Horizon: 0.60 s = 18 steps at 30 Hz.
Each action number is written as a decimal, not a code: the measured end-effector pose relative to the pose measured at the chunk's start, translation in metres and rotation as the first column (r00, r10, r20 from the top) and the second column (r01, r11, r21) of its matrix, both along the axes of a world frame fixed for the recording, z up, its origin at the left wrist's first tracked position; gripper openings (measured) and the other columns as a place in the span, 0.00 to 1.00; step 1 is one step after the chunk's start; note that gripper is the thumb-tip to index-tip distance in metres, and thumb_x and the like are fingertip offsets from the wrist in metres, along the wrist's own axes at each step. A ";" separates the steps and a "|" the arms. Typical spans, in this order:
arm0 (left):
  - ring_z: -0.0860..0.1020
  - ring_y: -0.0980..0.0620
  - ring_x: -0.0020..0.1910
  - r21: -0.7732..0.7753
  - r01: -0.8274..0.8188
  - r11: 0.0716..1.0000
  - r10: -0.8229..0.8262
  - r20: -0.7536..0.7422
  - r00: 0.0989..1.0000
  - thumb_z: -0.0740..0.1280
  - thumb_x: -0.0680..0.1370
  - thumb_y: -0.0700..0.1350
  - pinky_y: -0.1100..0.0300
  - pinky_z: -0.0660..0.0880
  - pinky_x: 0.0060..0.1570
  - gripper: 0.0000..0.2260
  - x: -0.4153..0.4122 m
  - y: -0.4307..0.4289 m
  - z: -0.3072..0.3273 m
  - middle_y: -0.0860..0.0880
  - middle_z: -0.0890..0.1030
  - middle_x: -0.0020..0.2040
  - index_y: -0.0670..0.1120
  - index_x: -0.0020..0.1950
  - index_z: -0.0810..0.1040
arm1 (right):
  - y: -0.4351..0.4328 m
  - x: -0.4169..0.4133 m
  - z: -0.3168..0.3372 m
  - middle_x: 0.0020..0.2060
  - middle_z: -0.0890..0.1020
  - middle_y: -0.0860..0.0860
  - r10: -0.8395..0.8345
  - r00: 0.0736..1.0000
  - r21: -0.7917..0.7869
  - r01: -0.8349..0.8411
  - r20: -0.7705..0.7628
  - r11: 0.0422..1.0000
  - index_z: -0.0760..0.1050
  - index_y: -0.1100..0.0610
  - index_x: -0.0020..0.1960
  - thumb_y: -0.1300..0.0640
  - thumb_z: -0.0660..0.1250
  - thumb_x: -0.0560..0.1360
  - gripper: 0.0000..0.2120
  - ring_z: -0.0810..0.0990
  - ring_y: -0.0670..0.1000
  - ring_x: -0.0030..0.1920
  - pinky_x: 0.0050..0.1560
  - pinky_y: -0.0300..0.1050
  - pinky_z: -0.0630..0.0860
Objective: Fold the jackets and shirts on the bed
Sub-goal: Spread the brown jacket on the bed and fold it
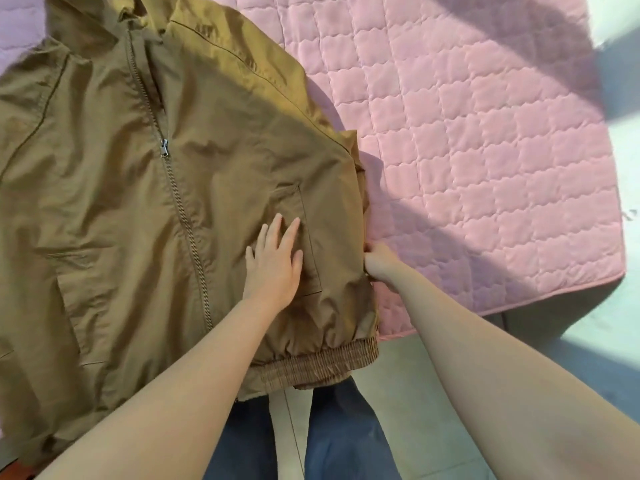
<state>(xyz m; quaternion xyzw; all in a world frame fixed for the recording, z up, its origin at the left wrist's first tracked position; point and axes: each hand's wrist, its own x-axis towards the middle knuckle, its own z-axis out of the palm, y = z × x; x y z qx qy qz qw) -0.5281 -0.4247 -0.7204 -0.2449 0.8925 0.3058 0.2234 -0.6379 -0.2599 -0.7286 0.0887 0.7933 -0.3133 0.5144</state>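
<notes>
A brown zip-up jacket lies front side up on the pink quilted bed cover, its ribbed hem hanging over the near edge. My left hand rests flat, fingers spread, on the jacket's right front by the pocket. At the jacket's right side edge, my right hand is closed on the fabric, its fingertips hidden under the cloth. The zipper is partly closed, with the pull near chest height.
The bed's right corner ends over a pale tiled floor. My legs in blue jeans stand against the near edge of the bed. Sunlight and shadow cross the cover at the upper right.
</notes>
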 end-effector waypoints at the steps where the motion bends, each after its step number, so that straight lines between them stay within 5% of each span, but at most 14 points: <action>1: 0.47 0.47 0.78 -0.003 0.016 1.000 -0.016 0.052 0.999 0.54 0.83 0.51 0.38 0.53 0.73 0.25 -0.002 0.001 -0.004 0.52 0.47 0.80 0.57 0.79 0.50 | 0.004 -0.006 0.000 0.43 0.81 0.54 -0.030 0.998 -0.002 0.030 -0.050 1.000 0.78 0.59 0.52 0.52 0.68 0.69 0.15 0.77 0.52 0.41 0.43 0.46 0.77; 4: 0.44 0.46 0.78 -0.024 0.031 0.999 -0.027 0.165 0.986 0.52 0.83 0.53 0.33 0.52 0.71 0.24 -0.007 0.002 -0.010 0.54 0.42 0.79 0.61 0.78 0.47 | 0.014 -0.034 0.003 0.40 0.80 0.56 -0.076 0.975 -0.040 0.069 -0.209 0.997 0.77 0.62 0.49 0.61 0.68 0.72 0.07 0.77 0.54 0.40 0.40 0.44 0.74; 6: 0.43 0.46 0.78 -0.031 0.028 0.999 -0.021 0.208 0.978 0.51 0.84 0.53 0.31 0.53 0.69 0.24 -0.010 0.002 -0.013 0.55 0.40 0.79 0.62 0.78 0.46 | 0.018 -0.062 0.010 0.48 0.81 0.55 -0.005 0.990 -0.054 -0.003 -0.143 0.999 0.76 0.62 0.57 0.54 0.78 0.65 0.25 0.79 0.53 0.48 0.49 0.45 0.76; 8: 0.43 0.46 0.78 -0.037 0.025 0.999 -0.015 0.239 0.971 0.51 0.84 0.52 0.30 0.54 0.68 0.24 -0.015 0.007 -0.013 0.55 0.39 0.79 0.62 0.78 0.45 | 0.024 -0.095 0.024 0.50 0.80 0.53 0.303 0.951 0.013 -0.302 -0.061 0.953 0.76 0.59 0.58 0.48 0.83 0.56 0.35 0.78 0.53 0.52 0.53 0.47 0.77; 10: 0.42 0.45 0.78 -0.042 0.018 0.999 -0.006 0.261 0.965 0.50 0.84 0.53 0.30 0.53 0.68 0.25 -0.019 0.011 -0.013 0.55 0.38 0.79 0.62 0.78 0.44 | 0.028 -0.129 0.036 0.40 0.77 0.51 0.528 0.837 0.163 -0.507 -0.141 0.846 0.76 0.56 0.44 0.59 0.80 0.62 0.16 0.76 0.54 0.46 0.39 0.42 0.73; 12: 0.42 0.45 0.78 -0.051 0.003 0.999 0.011 0.273 0.962 0.49 0.84 0.53 0.30 0.53 0.69 0.24 -0.021 0.015 -0.013 0.54 0.37 0.79 0.62 0.78 0.43 | 0.031 -0.164 0.056 0.40 0.77 0.54 0.523 0.773 0.344 -0.411 -0.360 0.844 0.75 0.54 0.39 0.69 0.67 0.69 0.10 0.78 0.57 0.49 0.39 0.41 0.69; 14: 0.42 0.43 0.78 -0.074 -0.013 0.997 0.033 0.276 0.961 0.49 0.84 0.53 0.32 0.53 0.70 0.24 -0.026 0.020 -0.013 0.53 0.38 0.79 0.61 0.78 0.45 | 0.042 -0.200 0.075 0.49 0.80 0.58 0.479 0.644 0.483 -0.188 -0.597 0.855 0.79 0.55 0.49 0.70 0.59 0.70 0.15 0.78 0.62 0.54 0.46 0.46 0.71; 18: 0.48 0.41 0.77 -0.149 -0.054 0.987 0.092 0.262 0.961 0.53 0.83 0.52 0.36 0.57 0.69 0.23 -0.041 0.027 -0.014 0.49 0.45 0.80 0.57 0.78 0.52 | 0.067 -0.265 0.107 0.51 0.81 0.56 0.322 0.314 0.387 0.172 -0.893 0.906 0.78 0.54 0.50 0.64 0.57 0.73 0.14 0.76 0.61 0.55 0.52 0.52 0.70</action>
